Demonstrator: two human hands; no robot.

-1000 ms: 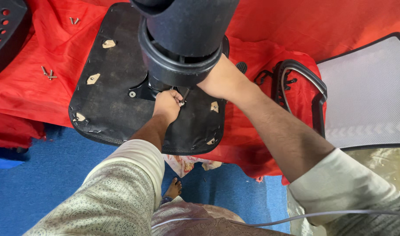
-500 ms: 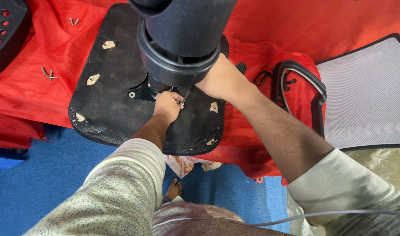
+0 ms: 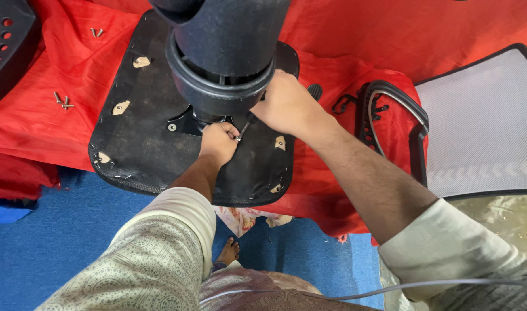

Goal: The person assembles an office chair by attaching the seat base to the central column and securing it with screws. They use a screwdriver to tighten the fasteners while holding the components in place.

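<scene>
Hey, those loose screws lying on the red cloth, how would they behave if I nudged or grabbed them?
The screws look small and metallic, so probably light and rigid. Being round-shanked, they may roll in an arc if nudged, though the wrinkled red cloth would likely check them. Their small size may make them fiddly to pinch.

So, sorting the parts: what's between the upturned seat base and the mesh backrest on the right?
In the head view, a black armrest lies on the red cloth between seat base and mesh backrest.

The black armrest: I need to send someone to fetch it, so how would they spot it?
Start at the red cloth over the work surface, right of the upturned seat base. The black armrest lies between that base and the grey mesh backrest. It alone is a curved open loop.
</scene>
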